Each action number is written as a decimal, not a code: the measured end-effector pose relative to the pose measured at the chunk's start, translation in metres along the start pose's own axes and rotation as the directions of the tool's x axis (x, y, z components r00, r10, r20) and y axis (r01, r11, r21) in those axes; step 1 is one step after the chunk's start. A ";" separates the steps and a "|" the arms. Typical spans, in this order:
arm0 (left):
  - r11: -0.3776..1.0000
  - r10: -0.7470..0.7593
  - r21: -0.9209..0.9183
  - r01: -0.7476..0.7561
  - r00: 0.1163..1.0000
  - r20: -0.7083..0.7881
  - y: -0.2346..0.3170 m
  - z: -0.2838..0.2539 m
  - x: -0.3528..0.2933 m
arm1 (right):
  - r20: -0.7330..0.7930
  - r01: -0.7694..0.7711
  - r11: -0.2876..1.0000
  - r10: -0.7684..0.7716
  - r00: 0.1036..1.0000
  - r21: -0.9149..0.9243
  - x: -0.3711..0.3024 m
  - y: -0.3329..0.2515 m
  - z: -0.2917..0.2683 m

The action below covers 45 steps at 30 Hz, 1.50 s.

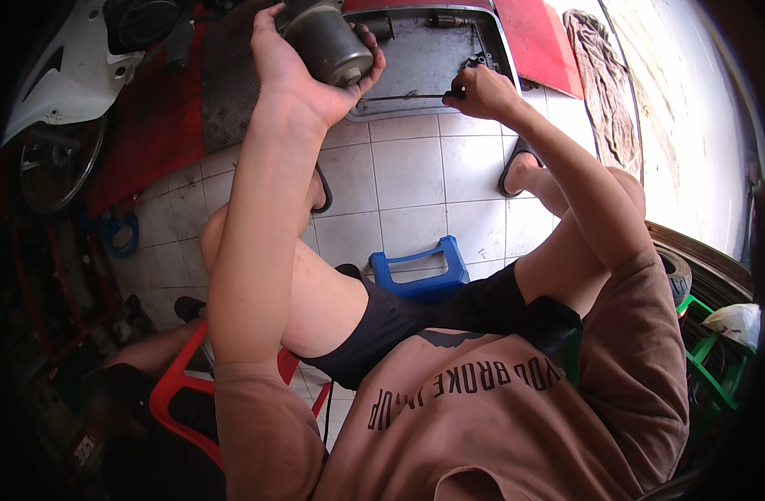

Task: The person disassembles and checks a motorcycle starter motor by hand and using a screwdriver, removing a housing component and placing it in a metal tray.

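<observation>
My left hand (295, 79) is wrapped around a dark metal cylindrical motor (325, 43). The motor is held up over the left side of a shallow metal tray (424, 63), and its rounded end with a small boss points down toward me. At the tray's near right corner, my right hand (484, 92) grips a screwdriver (407, 97) by its black handle. Its thin shaft points left along the near rim, with the tip close below the motor. Small dark metal parts (478, 61) lie in the tray just beyond my right hand. The motor's far end is cut off by the frame's edge.
A blue stool (424, 284) stands between my legs. Red boards (537, 37) and a crumpled cloth (603, 92) lie right of the tray. On the left are a white-panelled motorcycle (69, 71), a red plastic chair (178, 392) and another person's arm (153, 346).
</observation>
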State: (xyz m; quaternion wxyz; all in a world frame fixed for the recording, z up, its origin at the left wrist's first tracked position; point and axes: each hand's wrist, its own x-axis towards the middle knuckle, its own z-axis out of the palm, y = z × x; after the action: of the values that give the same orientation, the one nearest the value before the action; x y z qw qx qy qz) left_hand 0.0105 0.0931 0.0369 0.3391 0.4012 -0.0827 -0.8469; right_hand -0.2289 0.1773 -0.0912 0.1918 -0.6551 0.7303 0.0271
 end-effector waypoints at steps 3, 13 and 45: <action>1.000 0.007 0.009 -0.007 1.000 0.004 0.000 0.000 0.000 | -0.004 0.007 1.000 -0.007 1.000 0.006 0.001 0.001 0.000; 1.000 0.022 0.006 -0.022 0.999 -0.027 -0.003 0.003 -0.003 | 0.001 0.012 1.000 -0.012 1.000 0.007 0.001 0.000 -0.001; 0.997 0.007 -0.071 -0.013 0.996 -0.087 0.006 0.015 -0.006 | -0.050 -0.126 0.967 0.140 0.989 0.220 -0.016 0.023 -0.041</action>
State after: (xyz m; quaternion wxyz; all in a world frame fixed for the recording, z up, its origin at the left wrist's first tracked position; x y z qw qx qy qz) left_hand 0.0054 0.0908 0.0529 0.3609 0.4245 -0.0395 -0.8294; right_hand -0.2605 0.1839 -0.0527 0.2357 -0.5803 0.7772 -0.0608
